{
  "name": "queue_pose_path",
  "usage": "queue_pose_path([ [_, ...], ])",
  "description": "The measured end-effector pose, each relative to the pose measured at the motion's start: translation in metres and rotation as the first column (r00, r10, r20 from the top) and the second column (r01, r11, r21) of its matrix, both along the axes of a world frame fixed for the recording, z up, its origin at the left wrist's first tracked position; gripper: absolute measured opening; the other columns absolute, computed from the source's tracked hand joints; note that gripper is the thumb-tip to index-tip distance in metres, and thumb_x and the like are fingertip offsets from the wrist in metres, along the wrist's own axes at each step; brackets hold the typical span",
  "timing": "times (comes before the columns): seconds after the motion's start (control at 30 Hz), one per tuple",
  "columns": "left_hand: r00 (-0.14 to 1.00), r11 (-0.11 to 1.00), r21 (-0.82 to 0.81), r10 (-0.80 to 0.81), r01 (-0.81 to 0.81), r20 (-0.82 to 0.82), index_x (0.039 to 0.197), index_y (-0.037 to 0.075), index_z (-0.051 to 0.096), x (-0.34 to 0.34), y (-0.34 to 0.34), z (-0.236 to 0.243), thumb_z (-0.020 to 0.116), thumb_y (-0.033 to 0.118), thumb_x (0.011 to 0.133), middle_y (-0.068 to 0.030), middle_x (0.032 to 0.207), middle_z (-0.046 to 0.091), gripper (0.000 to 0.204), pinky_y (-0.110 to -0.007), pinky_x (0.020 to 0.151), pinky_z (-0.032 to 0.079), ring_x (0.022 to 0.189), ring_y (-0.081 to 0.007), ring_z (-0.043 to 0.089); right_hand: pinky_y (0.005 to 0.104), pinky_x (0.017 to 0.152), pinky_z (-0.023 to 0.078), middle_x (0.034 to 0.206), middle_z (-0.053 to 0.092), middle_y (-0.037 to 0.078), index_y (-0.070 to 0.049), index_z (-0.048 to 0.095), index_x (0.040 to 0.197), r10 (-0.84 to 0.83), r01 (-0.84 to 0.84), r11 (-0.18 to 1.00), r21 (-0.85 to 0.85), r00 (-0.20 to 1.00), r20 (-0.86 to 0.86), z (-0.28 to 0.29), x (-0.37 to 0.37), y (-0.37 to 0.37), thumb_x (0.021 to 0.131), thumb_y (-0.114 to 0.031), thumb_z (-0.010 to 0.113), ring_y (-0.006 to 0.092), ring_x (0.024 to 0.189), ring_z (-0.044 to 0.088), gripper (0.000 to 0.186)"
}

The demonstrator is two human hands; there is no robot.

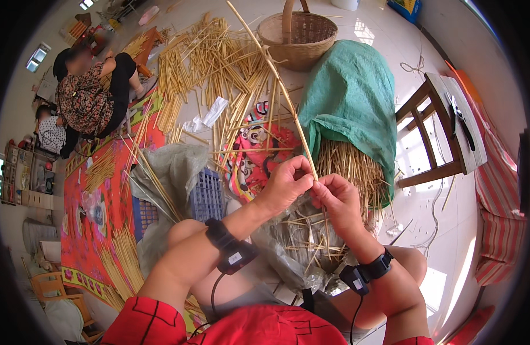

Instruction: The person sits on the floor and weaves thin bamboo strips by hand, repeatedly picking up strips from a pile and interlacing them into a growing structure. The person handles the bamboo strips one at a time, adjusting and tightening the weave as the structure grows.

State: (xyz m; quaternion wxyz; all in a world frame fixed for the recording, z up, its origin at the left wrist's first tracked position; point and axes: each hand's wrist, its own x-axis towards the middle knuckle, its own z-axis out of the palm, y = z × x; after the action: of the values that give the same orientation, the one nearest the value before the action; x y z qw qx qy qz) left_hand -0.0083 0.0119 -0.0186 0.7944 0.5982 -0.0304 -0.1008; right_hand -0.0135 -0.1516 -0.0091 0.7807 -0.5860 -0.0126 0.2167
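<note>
A long pale straw stalk (288, 102) runs from the top middle of the view down to both my hands. My left hand (287, 185) is closed round its lower part. My right hand (332, 202) pinches the same stalk just below and to the right, thumb on top. Beyond them, a green woven sack (348, 86) covers a bundle of dry straw (348, 172), and a colourful cloth (250, 138) lies under loose stalks. A blue plastic crate (206, 195) with grey plastic sheeting (161, 167) is left of my hands.
A wicker basket (299, 43) stands behind the sack, near heaped straw (202, 57). At right are a wooden stool (431, 172) with shears (461, 123) and striped fabric (498, 241). At left, two other people (84, 100) (49, 129) sit by a red floral mat (92, 213).
</note>
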Motion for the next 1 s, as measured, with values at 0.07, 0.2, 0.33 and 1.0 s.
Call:
queue_pose_path([
  [0.07,0.997,1.000,-0.010,0.026,-0.027,-0.067,0.088,0.005,0.055,0.001,0.000,0.000,0.056,0.006,0.087,0.0021,0.078,0.055,0.002,-0.018,0.055,0.039,0.062,-0.0030,0.046,0.0198,0.061,0.046,0.081,0.065,0.002,0.000,0.061,0.095,-0.004,0.004,1.000,-0.005,1.000,0.008,-0.001,0.000,0.001,0.091,-0.012,0.063,0.0070,0.067,0.057,0.013],
  [0.2,0.985,0.992,-0.053,0.105,-0.113,-0.134,0.092,0.002,0.057,0.002,0.002,-0.002,0.056,0.007,0.089,0.0018,0.079,0.057,0.006,-0.018,0.054,0.039,0.061,-0.0028,0.047,0.0214,0.067,0.048,0.084,0.065,0.003,0.001,0.060,0.098,0.000,0.000,1.000,0.002,1.000,0.023,-0.003,0.000,0.003,0.092,-0.010,0.061,0.0082,0.073,0.060,0.012],
  [0.33,0.984,0.996,-0.067,0.037,-0.050,-0.174,0.098,0.001,0.059,0.001,-0.003,0.005,0.059,0.010,0.090,0.0010,0.080,0.059,0.011,-0.018,0.055,0.040,0.062,-0.0028,0.049,0.0215,0.066,0.049,0.083,0.066,0.004,0.001,0.060,0.098,-0.033,0.034,0.999,-0.037,0.999,0.029,-0.010,0.002,0.000,0.092,-0.010,0.061,0.0086,0.073,0.062,0.013],
  [1.0,0.974,0.996,-0.041,0.068,-0.079,-0.214,0.090,0.003,0.059,-0.001,-0.003,-0.015,0.060,0.009,0.088,0.0022,0.074,0.057,0.006,-0.018,0.053,0.037,0.059,-0.0036,0.047,0.0209,0.056,0.046,0.075,0.064,0.002,0.000,0.059,0.088,-0.099,0.106,0.982,-0.156,0.993,0.057,-0.008,0.000,0.003,0.091,-0.013,0.063,0.0061,0.064,0.058,0.013],
])
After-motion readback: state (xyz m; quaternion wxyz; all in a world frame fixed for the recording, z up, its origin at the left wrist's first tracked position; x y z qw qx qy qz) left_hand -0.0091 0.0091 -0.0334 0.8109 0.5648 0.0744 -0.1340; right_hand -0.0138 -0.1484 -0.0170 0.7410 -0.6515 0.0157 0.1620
